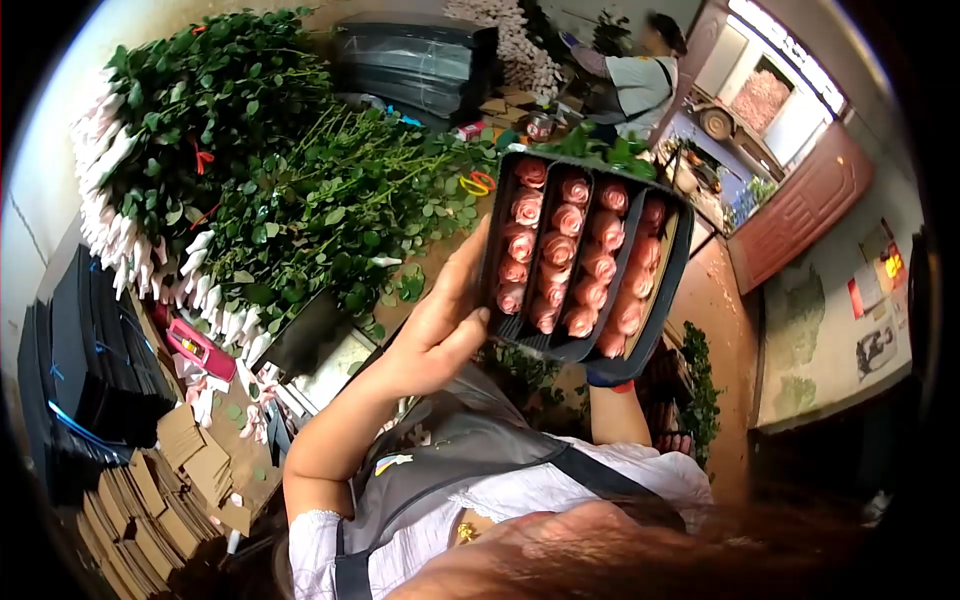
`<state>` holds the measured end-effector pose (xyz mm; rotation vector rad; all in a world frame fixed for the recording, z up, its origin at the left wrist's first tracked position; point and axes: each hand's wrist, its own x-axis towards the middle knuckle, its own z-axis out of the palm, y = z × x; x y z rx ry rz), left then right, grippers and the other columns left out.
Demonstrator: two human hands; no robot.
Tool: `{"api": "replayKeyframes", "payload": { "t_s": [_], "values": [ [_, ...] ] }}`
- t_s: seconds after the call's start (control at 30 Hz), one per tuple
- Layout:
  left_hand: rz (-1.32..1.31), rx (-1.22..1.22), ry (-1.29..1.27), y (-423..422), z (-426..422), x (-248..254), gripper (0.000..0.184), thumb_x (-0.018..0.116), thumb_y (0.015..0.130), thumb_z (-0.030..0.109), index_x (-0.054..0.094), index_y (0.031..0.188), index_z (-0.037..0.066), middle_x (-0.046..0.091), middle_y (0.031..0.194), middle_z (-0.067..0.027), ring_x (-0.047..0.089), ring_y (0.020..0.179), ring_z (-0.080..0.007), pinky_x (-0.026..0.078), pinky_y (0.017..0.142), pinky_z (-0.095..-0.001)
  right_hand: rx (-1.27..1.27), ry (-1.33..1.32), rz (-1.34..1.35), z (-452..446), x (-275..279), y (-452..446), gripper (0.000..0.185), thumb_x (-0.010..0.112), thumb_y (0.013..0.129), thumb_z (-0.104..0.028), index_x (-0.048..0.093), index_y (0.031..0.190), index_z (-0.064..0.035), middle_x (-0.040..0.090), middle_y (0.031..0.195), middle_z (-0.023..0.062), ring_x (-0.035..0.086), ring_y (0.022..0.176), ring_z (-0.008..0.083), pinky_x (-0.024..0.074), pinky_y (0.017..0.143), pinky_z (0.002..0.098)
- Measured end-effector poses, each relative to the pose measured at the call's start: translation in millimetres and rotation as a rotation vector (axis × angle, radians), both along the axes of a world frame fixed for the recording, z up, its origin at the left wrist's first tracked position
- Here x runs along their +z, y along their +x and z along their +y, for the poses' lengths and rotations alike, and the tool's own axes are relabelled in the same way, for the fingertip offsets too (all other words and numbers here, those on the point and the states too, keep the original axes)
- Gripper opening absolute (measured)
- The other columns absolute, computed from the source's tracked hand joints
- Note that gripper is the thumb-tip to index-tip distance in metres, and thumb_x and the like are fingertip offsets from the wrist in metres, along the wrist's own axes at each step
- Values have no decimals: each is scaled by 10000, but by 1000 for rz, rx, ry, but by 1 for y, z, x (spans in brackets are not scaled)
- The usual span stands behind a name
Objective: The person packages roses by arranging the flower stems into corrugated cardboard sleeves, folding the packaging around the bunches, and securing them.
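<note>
A black box [668,290] is held up in front of my chest, tilted, with several pink roses [560,249] lying in rows between dark dividers. Bare-skinned, my left hand [447,325] grips the box's left side, its thumb near the lower left corner and the other fingers partly hidden behind. My right hand [611,381], in a dark blue and red glove, supports the lower right edge from beneath, mostly hidden by the box. Yellow and red-handled scissors [478,184] lie on the table left of the box.
Green-leaved stems [300,210] with white-wrapped heads pile up at the left. Cardboard pieces [150,520] and stacked black sheets [85,350] sit at the lower left. Another person [640,85] works at the back. A red-brown door [800,205] stands at the right.
</note>
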<state>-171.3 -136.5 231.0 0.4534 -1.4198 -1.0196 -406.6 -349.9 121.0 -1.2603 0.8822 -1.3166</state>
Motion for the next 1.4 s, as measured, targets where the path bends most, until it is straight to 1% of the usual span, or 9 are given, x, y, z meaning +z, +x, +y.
{"api": "replayKeyframes", "payload": {
  "t_s": [0.33, 0.47, 0.63, 0.73, 0.83, 0.93, 1.03, 1.17, 1.4],
  "values": [
    [92, 474, 201, 128, 43, -40, 746, 680, 941, 347, 351, 1542, 51, 495, 1478, -139, 519, 1314, -235, 393, 1112, -403, 294, -262, 317, -12, -4, 69, 403, 536, 1017, -404, 582, 1105, -14, 647, 1004, 135, 662, 774, 271, 586, 713, 375],
    [-704, 977, 147, 124, 101, -9, 1103, 832, 744, 546, 310, 1530, -26, 508, 1416, -219, 524, 1278, -354, 381, 1116, -427, 363, -785, 524, -30, 29, 143, 412, 548, 1011, -400, 578, 1147, -12, 643, 1042, 143, 666, 796, 279, 588, 717, 380],
    [-532, 1438, 224, 84, 156, -31, 1383, 950, 511, 580, 261, 1533, -46, 220, 1529, -311, 327, 1403, -394, 328, 1147, -431, 110, -1840, 618, 9, 65, 260, 432, 563, 1005, -396, 572, 1199, -11, 638, 1088, 153, 670, 824, 290, 591, 722, 386],
    [-415, 1657, -30, 75, 197, -81, 1142, 953, 612, 473, 376, 1484, 14, 470, 1432, -219, 435, 1342, -333, 355, 1129, -420, -530, -2385, 427, 84, 69, 311, 447, 573, 1000, -393, 569, 1231, -9, 635, 1116, 159, 673, 840, 297, 593, 725, 389],
    [-111, 1622, 116, 38, 260, -103, 964, 954, 661, 370, 489, 1431, 20, 557, 1402, -162, 504, 1295, -278, 420, 1077, -405, 993, -1751, 73, 170, 70, 330, 529, 674, 920, -151, 479, 1395, -21, 639, 1232, 168, 666, 992, 277, 566, 858, 372],
    [50, 1945, -19, -32, 317, -132, 864, 924, 725, 249, 494, 1445, 38, 609, 1342, -123, 569, 1214, -246, 479, 999, -378, 1670, -1335, 30, 283, 81, 301, 736, 740, 861, 34, 408, 1515, -28, 644, 1302, 176, 661, 1085, 259, 542, 949, 367],
    [418, 2169, -29, -94, 352, -170, 660, 849, 778, 268, 574, 1335, 42, 651, 1233, -102, 612, 1112, -221, 512, 946, -364, 1981, -1452, 95, 367, 66, 278, 846, 846, 774, -142, 415, 1486, 9, 705, 1145, 154, 694, 1000, 264, 545, 892, 357],
    [935, 2285, -107, -162, 382, -213, 424, 749, 849, 293, 681, 1189, 48, 706, 1089, -75, 670, 976, -187, 555, 876, -346, 2579, -814, 25, 426, 48, 256, 928, 750, 890, -430, 272, 1579, -33, 356, 1589, 175, 443, 1397, 273, 352, 1144, 425],
    [1907, 2417, -344, -261, 457, -386, 348, 586, 962, 338, 691, 1102, 37, 718, 1142, -102, 663, 1057, -252, 506, 985, -411, 2358, -942, 459, 387, -25, 310, 609, 603, 978, -48, 362, 1534, 1, 449, 1533, 172, 457, 1395, 254, 364, 1145, 381]
  ]
}}
